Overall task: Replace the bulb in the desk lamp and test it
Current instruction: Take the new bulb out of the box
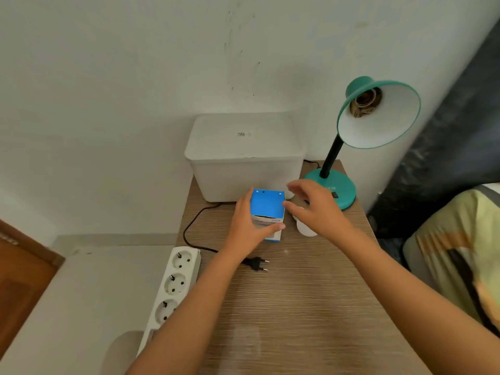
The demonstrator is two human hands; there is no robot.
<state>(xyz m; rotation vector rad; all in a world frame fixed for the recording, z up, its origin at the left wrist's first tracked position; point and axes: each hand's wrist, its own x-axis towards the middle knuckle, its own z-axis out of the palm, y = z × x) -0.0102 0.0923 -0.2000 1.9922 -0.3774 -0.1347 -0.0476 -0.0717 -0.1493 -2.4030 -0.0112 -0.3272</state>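
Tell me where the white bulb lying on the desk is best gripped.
Probably around its round globe, from above and the right: it lies on the desk with the globe end exposed, while the right hand covers the rest and the blue box blocks the left.

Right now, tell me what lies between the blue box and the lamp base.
In the head view, the right hand and a white bulb beneath it sit between the blue box and lamp base.
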